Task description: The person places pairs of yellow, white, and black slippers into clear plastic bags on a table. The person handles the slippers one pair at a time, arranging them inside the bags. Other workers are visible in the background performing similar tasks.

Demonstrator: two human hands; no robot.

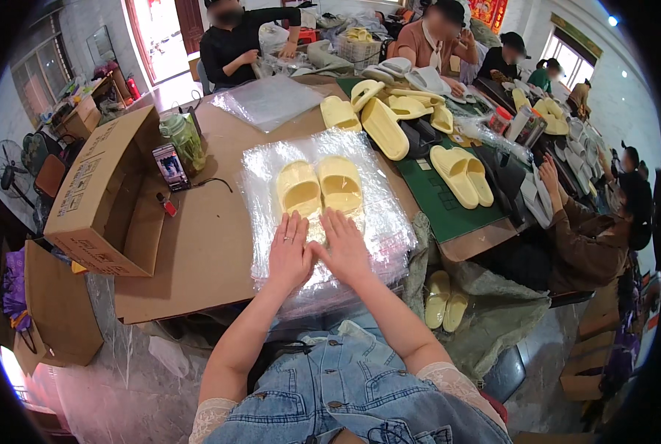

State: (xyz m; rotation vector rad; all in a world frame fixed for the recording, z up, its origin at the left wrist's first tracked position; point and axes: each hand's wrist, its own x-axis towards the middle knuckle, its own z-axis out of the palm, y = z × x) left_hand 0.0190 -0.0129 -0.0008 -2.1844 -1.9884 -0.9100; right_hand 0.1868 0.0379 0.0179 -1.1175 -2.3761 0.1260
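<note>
A pair of pale yellow slide sandals lies side by side, toes toward me, under the clear film of a plastic bag. That bag rests on top of a thick stack of clear bags at the table's near edge. My left hand lies flat with fingers stretched over the near end of the left sandal. Flat beside it, my right hand presses on the plastic near the right sandal's toe end. The two thumbs almost meet. Neither hand grips anything.
An open cardboard box stands on the left, near a phone and a jar of greenish liquid. More yellow slides pile up on a green mat at right. Several people work around the table, one person close on the right.
</note>
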